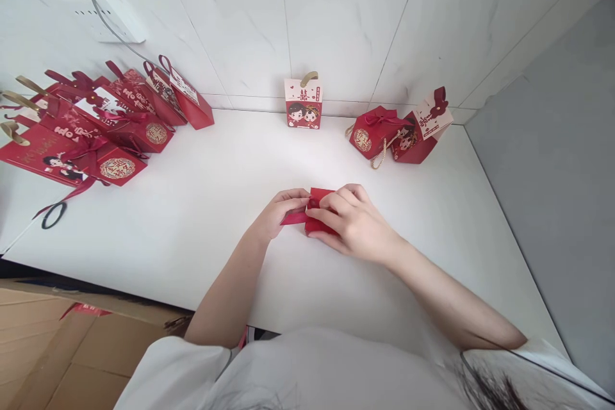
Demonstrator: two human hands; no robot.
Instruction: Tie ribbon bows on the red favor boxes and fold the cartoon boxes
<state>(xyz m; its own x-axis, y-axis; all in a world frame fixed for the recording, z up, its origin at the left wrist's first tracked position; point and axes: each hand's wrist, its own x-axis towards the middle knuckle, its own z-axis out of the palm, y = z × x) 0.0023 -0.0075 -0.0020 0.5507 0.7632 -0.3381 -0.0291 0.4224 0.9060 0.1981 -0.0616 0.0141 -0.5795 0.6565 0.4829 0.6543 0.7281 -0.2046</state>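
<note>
In the middle of the white table, a small red gift box (321, 226) sits between my two hands, mostly covered by them. My left hand (277, 213) is closed at its left side, fingertips touching the box edge. A crimson strip (293, 218) runs from under those fingers to the box; whether it is ribbon or a flap I cannot tell. My right hand (358, 221) grips the box from the right, thumb at the near side and bent fingers over its top. The fingertips of both hands nearly meet.
Several red gift boxes with ribbon loops (120, 128) crowd the left of the table (211, 205), with black-handled scissors (54, 216) nearby. One upright box (304, 104) stands by the tiled wall. Two more, a roped box (375, 133) and a tag-topped box (423, 128), stand back right.
</note>
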